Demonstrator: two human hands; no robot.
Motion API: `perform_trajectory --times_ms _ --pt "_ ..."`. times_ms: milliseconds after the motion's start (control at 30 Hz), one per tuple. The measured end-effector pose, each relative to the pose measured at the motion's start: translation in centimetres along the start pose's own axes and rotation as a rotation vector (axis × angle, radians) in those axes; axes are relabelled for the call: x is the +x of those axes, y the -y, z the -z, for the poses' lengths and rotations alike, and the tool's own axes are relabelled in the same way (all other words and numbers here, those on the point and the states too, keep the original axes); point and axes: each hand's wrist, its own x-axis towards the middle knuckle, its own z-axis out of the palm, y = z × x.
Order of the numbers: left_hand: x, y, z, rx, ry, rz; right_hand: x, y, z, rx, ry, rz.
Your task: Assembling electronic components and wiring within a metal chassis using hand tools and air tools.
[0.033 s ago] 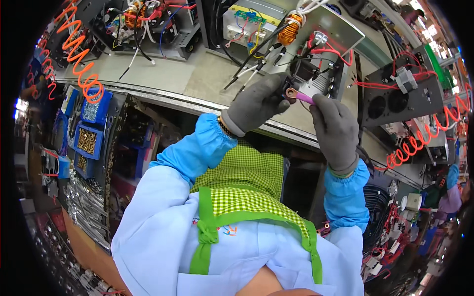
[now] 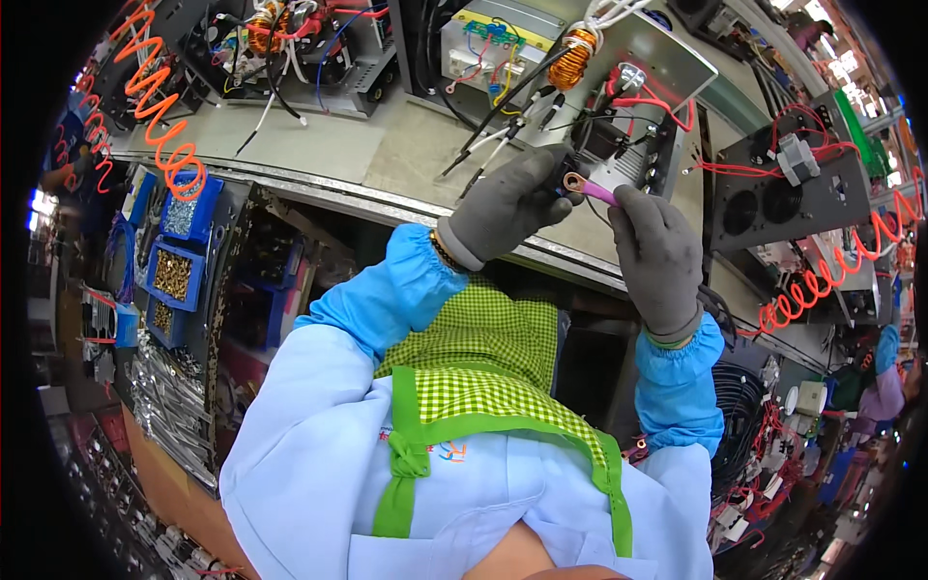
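A copper ring terminal with a purple sleeve [image 2: 599, 193] is pinched by its sleeve between the thumb and fingers of my right hand [image 2: 662, 256], in a grey glove. Its ring end points left, toward my left hand [image 2: 503, 205]. That hand, also gloved, has its fingers curled around a small dark part that I cannot make out, right beside the ring. Both hands are over the bench's front edge, before an open metal chassis [image 2: 662, 58] with an orange copper coil [image 2: 573, 60]. Loose cables with white ends [image 2: 483, 150] hang from it by my left fingers.
On the left, blue bins [image 2: 174, 273] hold small brass and silver fasteners. A second opened unit [image 2: 358, 82] stands at the back left, and a dark fan panel with red wires [image 2: 773, 198] on the right. Orange coiled hoses [image 2: 159, 101] hang at both sides.
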Motion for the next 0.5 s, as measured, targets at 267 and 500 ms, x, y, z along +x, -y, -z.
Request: perform_trajectory --times_ms 267,500 --pt "-0.7 2.1 -1.3 0.144 -0.093 -0.038 -0.7 1.4 -2.8 0.086 0.015 -0.051" --pt "-1.4 1.2 -1.1 0.374 -0.143 -0.049 -3.9 -1.6 -0.9 0.353 0.343 -0.170"
